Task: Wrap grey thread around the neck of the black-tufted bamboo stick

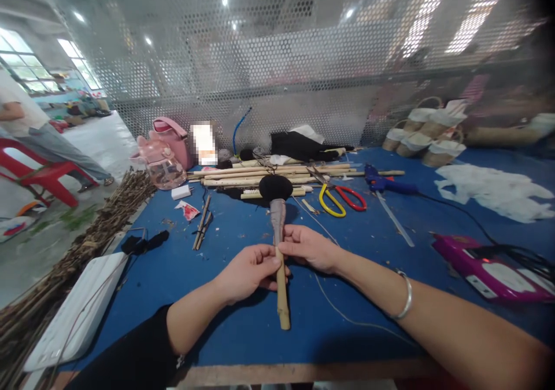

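Perforated metal sheet (303,98) backs the blue desk (243,335), whose wooden front edge (243,374) runs beyond the near end of the bamboo stick (283,303). Its black round head (276,187) points toward the scissors (331,186) and loose sticks (234,177). Left hand (245,271) and right hand (313,250) each have their grip closed on the shaft, close together. Blue surface spreads leftward to the white case (82,306), rightward to the purple box (489,271).
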Demonstrator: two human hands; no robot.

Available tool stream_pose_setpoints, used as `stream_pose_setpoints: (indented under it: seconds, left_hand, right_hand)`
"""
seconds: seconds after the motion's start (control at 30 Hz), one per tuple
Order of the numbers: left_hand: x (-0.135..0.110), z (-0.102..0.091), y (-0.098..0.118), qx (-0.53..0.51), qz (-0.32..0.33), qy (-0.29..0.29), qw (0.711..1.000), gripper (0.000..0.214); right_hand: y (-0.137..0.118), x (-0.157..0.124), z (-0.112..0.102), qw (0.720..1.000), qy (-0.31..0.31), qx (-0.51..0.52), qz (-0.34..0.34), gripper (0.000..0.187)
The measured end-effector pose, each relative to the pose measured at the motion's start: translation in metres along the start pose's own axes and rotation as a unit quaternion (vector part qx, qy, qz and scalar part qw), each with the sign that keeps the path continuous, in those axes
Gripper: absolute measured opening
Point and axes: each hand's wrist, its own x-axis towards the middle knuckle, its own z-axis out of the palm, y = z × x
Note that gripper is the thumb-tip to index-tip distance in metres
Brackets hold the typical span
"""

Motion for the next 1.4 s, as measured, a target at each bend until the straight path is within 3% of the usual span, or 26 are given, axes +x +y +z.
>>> stream_pose_setpoints:
  seconds: [0.23,0.5,0.63,0.83,1.0,1.13,1.4]
  left_hand:
    - [0.004,0.002,-0.011,0.046,0.047,0.114,0.991,0.042]
    - [0.001,0.004,-0.008,-0.041,0.009,0.015,0.999,0.041]
    - [0.001,0.004,-0.006,-0.048,0.006,-0.006,0.999,0.036]
    - [-0.002,0.002,-0.002,0.036,-0.009,0.004,0.999,0.039]
    - [0.0,0.001,-0.008,0.081,0.044,0.08,0.993,0.04]
    - [0.002,0.002,-0.011,0.081,0.071,0.097,0.989,0.038]
    - [-0.002,0.008,-0.002,0.02,0.041,0.037,0.998,0.033]
  right_hand:
    - [-0.003,-0.001,0.006,1.0,0.014,0.011,-0.001,0.037]
    - [0.002,-0.002,-0.003,0.999,-0.036,0.01,-0.003,0.037]
    - [0.002,-0.002,-0.002,0.999,-0.041,0.003,-0.014,0.035]
    - [-0.001,-0.002,0.003,1.0,-0.024,0.013,-0.005,0.038]
    - [-0.005,-0.001,0.007,1.0,-0.009,-0.001,-0.002,0.037]
    - [-0.003,-0.001,0.006,1.0,-0.01,-0.01,-0.004,0.038]
    - [0.003,-0.003,-0.003,1.0,-0.018,-0.001,-0.023,0.037]
